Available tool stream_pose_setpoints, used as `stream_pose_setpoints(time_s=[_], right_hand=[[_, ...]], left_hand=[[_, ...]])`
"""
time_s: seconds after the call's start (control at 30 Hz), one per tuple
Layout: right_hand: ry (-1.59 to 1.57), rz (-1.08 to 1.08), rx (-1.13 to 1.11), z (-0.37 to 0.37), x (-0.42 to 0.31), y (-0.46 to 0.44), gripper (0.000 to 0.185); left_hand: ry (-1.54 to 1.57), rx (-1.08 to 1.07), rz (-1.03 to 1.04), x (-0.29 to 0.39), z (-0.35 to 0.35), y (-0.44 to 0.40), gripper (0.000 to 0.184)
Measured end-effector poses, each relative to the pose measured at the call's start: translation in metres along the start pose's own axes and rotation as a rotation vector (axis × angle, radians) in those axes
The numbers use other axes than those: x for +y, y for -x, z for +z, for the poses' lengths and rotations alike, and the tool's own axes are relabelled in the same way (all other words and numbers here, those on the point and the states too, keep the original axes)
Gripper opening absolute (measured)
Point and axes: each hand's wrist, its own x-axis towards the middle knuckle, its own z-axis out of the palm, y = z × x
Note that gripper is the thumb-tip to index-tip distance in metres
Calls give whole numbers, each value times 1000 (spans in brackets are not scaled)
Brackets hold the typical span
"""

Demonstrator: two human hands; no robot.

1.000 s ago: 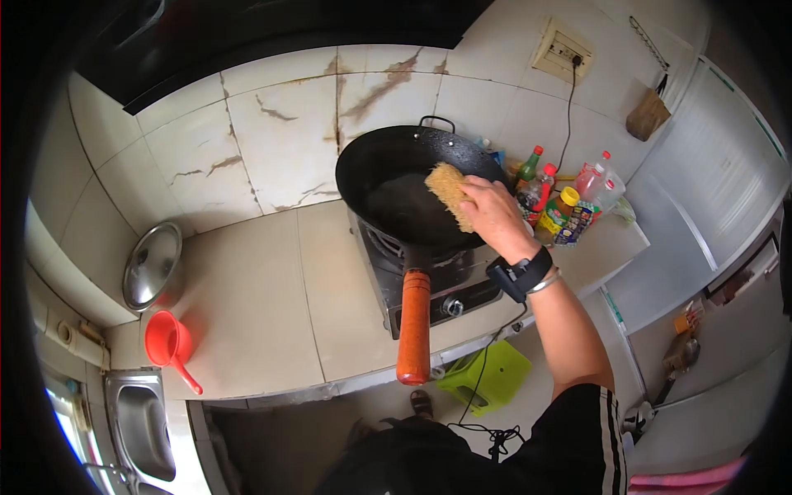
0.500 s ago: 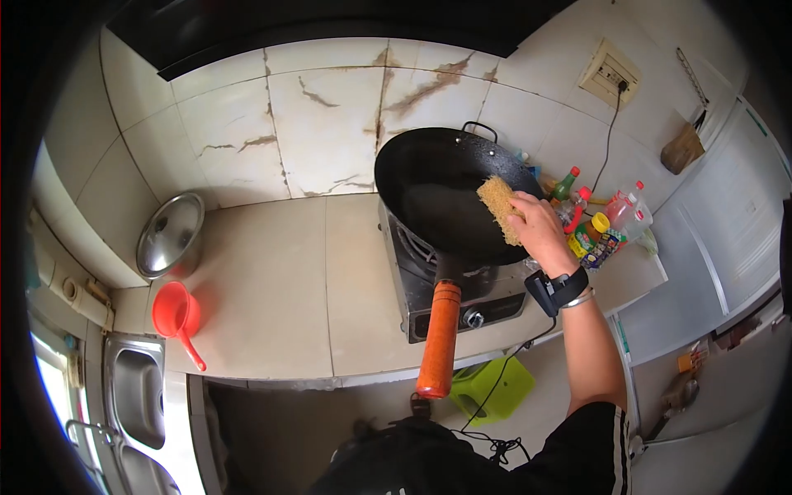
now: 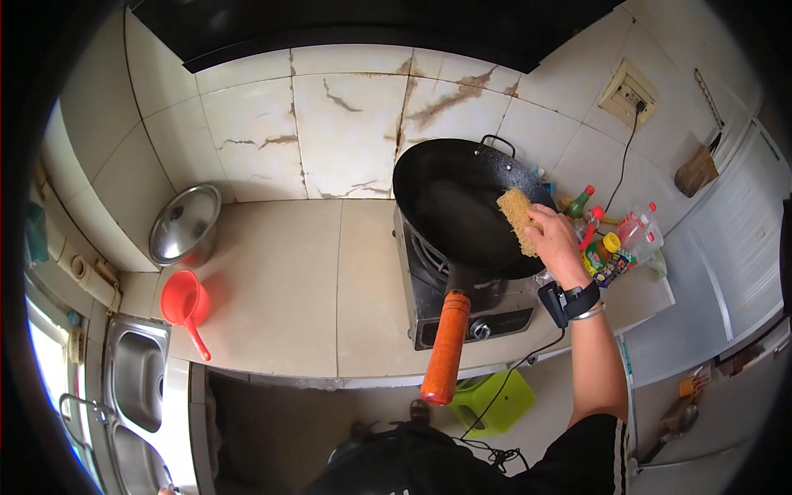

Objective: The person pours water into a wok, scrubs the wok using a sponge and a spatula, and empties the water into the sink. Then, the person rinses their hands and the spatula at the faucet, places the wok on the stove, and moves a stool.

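Observation:
My right hand [image 3: 558, 239] is closed on a tan, fibrous loofah scrubber [image 3: 518, 221], pressed against the right inner wall of a black wok [image 3: 454, 190]. The wok sits on a single-burner gas stove [image 3: 474, 326], its orange wooden handle [image 3: 446, 351] pointing towards me. A black band with a cable is on my right wrist. Of my left hand [image 3: 167, 492] only what looks like a small sliver shows at the bottom edge by the sink; its fingers are hidden.
Several bottles [image 3: 610, 239] crowd the counter right of the wok. Far left are a lidded metal pot [image 3: 186, 227], a red dipper [image 3: 183, 299] and a steel sink [image 3: 136, 375]. A green stool [image 3: 495, 403] stands below the counter; a range hood [image 3: 371, 33] hangs above.
The view has shifted, so the scene sits slightly farther right. The right hand and loofah scrubber stay at the wok's right wall. A sliver of the left hand now shows at the bottom edge.

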Motion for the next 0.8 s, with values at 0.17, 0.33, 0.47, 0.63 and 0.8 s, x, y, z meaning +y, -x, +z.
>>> stream_pose_setpoints(time_s=[0.17,0.33,0.47,0.63,0.8], right_hand=[[-24,28,4,-9,11,1,30],[-94,30,48,-16,38,-2,31],[-150,207,-37,-38,55,-28,32],[-457,130,-41,-55,55,-64,26],[-680,-191,-238,-19,44,-82,15]], left_hand=[[-1,13,-14,-9,-4,11,31],[11,31,-14,-15,-5,30,32],[3,73,-43,-30,-13,46,32],[97,271,96,-37,-14,58,32],[560,-70,-47,45,-77,113,35]])
